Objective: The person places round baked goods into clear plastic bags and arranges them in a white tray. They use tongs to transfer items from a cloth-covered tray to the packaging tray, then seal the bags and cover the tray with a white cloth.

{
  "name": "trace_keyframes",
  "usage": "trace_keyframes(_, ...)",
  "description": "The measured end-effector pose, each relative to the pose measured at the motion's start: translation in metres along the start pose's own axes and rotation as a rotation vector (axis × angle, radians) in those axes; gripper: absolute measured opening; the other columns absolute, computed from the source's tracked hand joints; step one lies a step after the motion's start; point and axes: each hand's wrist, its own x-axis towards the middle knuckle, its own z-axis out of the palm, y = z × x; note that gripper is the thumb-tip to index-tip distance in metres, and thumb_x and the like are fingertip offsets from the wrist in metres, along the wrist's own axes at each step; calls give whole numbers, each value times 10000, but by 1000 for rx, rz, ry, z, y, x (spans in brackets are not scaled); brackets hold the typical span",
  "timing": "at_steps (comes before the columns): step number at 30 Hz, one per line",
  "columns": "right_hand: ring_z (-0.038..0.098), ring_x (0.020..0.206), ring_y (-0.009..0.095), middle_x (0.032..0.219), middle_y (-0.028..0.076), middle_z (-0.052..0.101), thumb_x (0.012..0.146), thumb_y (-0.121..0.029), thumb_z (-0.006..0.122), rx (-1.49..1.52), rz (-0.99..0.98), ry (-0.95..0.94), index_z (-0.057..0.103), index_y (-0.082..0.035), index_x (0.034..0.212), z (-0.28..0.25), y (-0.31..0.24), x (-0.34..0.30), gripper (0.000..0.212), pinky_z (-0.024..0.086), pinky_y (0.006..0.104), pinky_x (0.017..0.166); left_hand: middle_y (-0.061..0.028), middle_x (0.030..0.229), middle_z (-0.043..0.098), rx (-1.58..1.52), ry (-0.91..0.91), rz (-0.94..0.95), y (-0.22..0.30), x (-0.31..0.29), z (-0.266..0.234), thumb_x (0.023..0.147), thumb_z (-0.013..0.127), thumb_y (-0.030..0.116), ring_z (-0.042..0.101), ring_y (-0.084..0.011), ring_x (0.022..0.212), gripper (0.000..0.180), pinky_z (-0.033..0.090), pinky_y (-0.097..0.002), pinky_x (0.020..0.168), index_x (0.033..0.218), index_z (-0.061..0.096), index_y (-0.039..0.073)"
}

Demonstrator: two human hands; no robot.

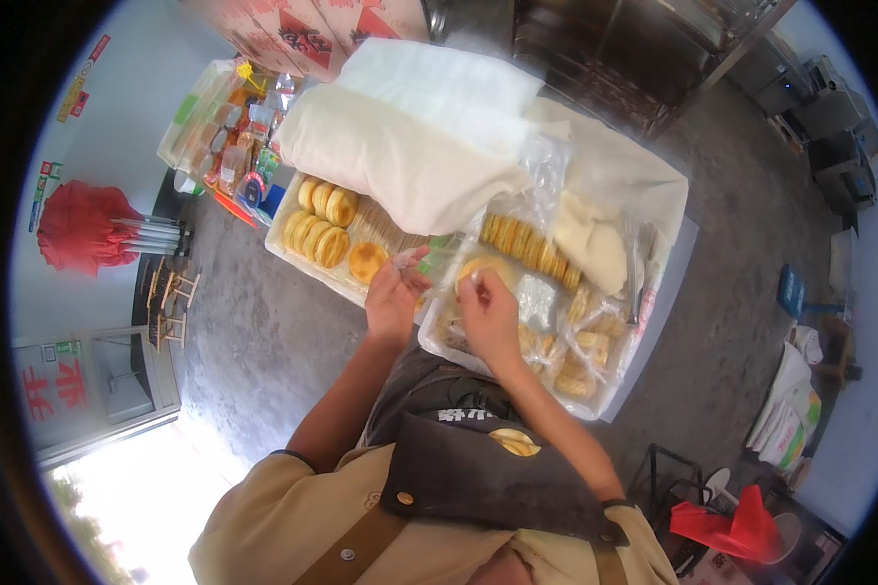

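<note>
My left hand is raised at the near edge of the left tray, fingers curled and pinching a thin clear plastic bag, which is hard to see. My right hand is closed in a pinch over the right tray's near left corner, seemingly on the same plastic. Just beyond its fingertips is a pale round flatbread, partly covered by the hand. One golden round pastry lies alone in the left tray beside my left hand. Farther left, several more pastries stand in two rows.
The right tray holds a row of pastries, bagged pastries, a crumpled cloth and metal tongs. Cream cloth covers the far side. Jars and packets stand far left; a folded red umbrella is beyond.
</note>
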Motion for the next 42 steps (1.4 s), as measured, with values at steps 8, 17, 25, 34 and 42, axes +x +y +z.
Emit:
trace_keyframes(8,570,697,164,775,103,615,1008,-118,671,48,-61,179,649,0,991,-6,5,8,121,482,326,666,-87,1035,638,6,-117,-105,-5,5,-17,1048,572,206,567,-164,845,235,500,-342,858,1209,609,39)
trace_keyframes(17,576,696,60,825,-19,649,994,-134,730,148,198,510,712,-35,1020,-106,40,13,104,504,250,627,-72,1015,651,6,-188,-151,5,-11,20,1034,619,228,629,-182,964,350,504,-370,967,1310,585,15)
trace_keyframes(25,624,768,77,907,1,695,977,-112,744,207,214,501,703,1,1087,-156,100,-40,163,526,244,677,-112,1198,672,325,-795,-279,-35,-22,137,949,754,191,646,-199,1167,516,490,-395,1070,1390,561,4)
trace_keyframes(34,572,761,69,896,-15,626,959,-7,690,6,158,561,674,19,1192,-152,117,-51,235,484,236,671,-46,1043,668,444,-676,-356,-70,-29,130,945,703,108,623,-115,1018,436,503,-293,944,1360,599,20)
trace_keyframes(42,579,778,84,996,19,606,969,-50,712,-7,88,563,626,9,1299,-145,102,-37,346,495,239,680,-58,1098,662,282,-494,-336,-59,25,31,1006,672,181,608,-146,1030,440,476,-286,968,1389,570,-11)
